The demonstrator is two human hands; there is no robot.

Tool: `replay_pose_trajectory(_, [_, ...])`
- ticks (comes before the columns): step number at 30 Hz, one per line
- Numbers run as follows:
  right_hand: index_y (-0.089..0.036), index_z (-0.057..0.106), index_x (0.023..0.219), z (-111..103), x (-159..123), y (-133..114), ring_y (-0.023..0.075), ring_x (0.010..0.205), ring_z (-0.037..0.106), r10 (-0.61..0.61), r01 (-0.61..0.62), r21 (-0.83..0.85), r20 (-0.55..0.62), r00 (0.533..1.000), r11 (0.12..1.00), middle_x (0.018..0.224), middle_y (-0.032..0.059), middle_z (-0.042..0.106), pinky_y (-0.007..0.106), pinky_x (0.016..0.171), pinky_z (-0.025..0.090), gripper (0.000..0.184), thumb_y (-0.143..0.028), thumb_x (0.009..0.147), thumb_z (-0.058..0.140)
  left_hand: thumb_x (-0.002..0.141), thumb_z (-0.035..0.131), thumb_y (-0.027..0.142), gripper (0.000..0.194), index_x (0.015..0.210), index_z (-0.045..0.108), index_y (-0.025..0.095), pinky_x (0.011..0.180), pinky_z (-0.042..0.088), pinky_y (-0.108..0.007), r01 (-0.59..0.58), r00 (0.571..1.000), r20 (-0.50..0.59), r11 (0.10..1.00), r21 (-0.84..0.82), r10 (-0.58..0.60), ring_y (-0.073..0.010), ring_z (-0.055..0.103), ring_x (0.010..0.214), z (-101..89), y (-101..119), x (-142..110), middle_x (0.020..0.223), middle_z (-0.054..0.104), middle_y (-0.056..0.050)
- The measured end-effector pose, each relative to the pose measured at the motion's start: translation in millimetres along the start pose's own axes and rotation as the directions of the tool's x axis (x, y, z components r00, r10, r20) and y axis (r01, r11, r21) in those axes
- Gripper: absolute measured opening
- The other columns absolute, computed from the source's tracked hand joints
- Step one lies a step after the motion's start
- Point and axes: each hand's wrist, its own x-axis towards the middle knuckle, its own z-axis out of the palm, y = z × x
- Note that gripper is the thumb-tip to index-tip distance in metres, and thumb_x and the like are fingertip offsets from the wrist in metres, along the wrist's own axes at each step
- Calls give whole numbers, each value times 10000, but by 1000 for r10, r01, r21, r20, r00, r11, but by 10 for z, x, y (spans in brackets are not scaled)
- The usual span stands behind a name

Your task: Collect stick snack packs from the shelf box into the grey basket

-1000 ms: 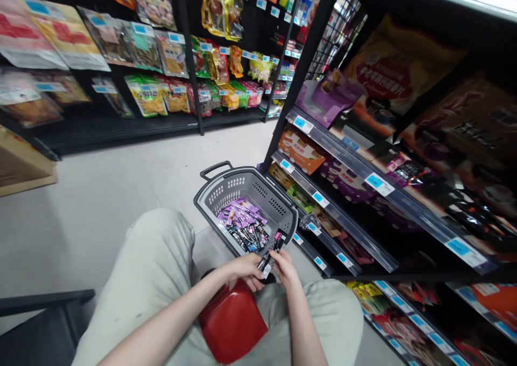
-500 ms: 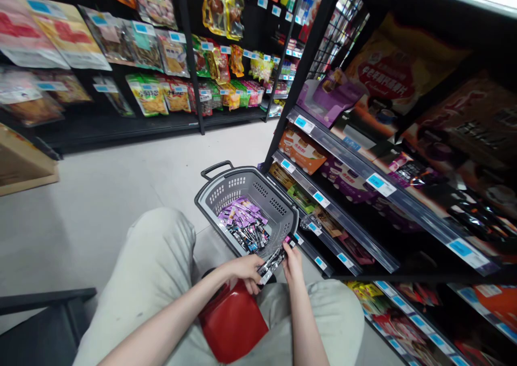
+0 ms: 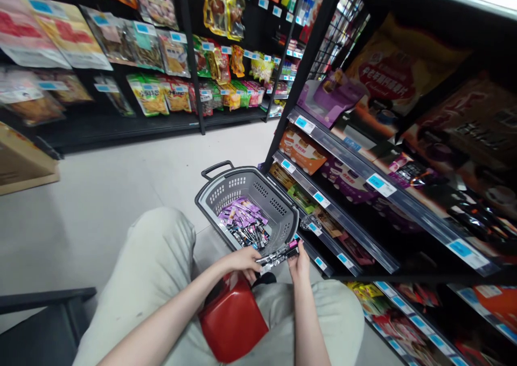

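Between my two hands, over the near rim of a grey shopping basket (image 3: 283, 209), are several narrow black-and-silver packets (image 3: 277, 257). My left hand (image 3: 247, 261) pinches their left ends. The fingers of my right hand (image 3: 299, 261) close on the other end, where a pink-marked packet tip shows. Inside the basket lie purple packets (image 3: 242, 212) and, nearer me, a heap of small dark packets (image 3: 254, 236). Below my left hand a red seat or stool (image 3: 234, 320) shows between my knees.
Shelves with boxes and bags (image 3: 343, 180) rise close on the right, with price tags along their edges. Hanging snack bags (image 3: 145, 94) line the far rack. A cardboard box (image 3: 24, 161) stands at left, and a dark frame (image 3: 44, 312) at lower left.
My right hand has moved slightly right and the packets have turned to lie flatter. My left hand has shifted up a little. The basket stays put.
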Motion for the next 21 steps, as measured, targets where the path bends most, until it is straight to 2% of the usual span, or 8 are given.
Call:
replay_pose_trajectory(2, [-180, 549, 722, -25, 4, -33, 139, 583, 604, 17, -17, 9, 4, 1000, 1000, 622, -4, 646, 266, 562, 482, 243, -322, 563, 664, 540, 620, 319, 209, 604, 543, 135, 458, 458, -229, -81, 987, -136, 997, -1, 80, -151, 579, 470, -90, 16, 24, 445, 563, 28])
replay_pose_trajectory(5, [-198, 543, 730, -40, -4, -62, 119, 561, 592, -11, 12, -30, 26, 1000, 999, 631, -28, 633, 253, 561, 482, 227, -277, 554, 664, 542, 619, 367, 259, 559, 531, 124, 467, 453, -224, -177, 929, -331, 984, 0, 167, -142, 564, 472, -192, 68, 47, 431, 536, 36])
replay_pose_trajectory(7, [-206, 543, 724, -25, -24, -64, 100, 513, 567, -33, 37, -90, 46, 998, 995, 617, -44, 613, 236, 528, 475, 226, -254, 541, 668, 536, 630, 390, 290, 595, 532, 124, 511, 473, -240, -240, 890, -417, 967, -89, 183, -165, 594, 560, -214, 122, 38, 505, 572, 21])
replay_pose_trajectory(11, [-203, 570, 719, 48, -94, -45, 119, 566, 550, -50, 91, -276, 151, 987, 957, 680, -19, 600, 247, 501, 474, 234, -275, 526, 679, 535, 662, 386, 355, 742, 511, 140, 582, 513, -307, -366, 848, -500, 878, -310, 177, -207, 622, 681, -194, 204, 1, 668, 607, -12])
replay_pose_trajectory(16, [-186, 591, 693, 97, -174, -19, 123, 564, 519, -4, 110, -373, 275, 962, 921, 671, -11, 577, 259, 487, 471, 242, -326, 518, 683, 517, 693, 367, 361, 717, 493, 142, 568, 535, -324, -421, 774, -609, 859, -290, 174, -188, 620, 581, -234, 175, 19, 586, 572, 19])
replay_pose_trajectory(21, [-173, 603, 638, 100, -177, -9, 101, 511, 494, -39, 173, -409, 314, 949, 896, 596, -28, 551, 231, 470, 424, 211, -318, 510, 687, 523, 688, 372, 362, 711, 495, 129, 573, 542, -321, -436, 762, -619, 858, -270, 192, -179, 616, 530, -262, 144, 39, 565, 554, 27])
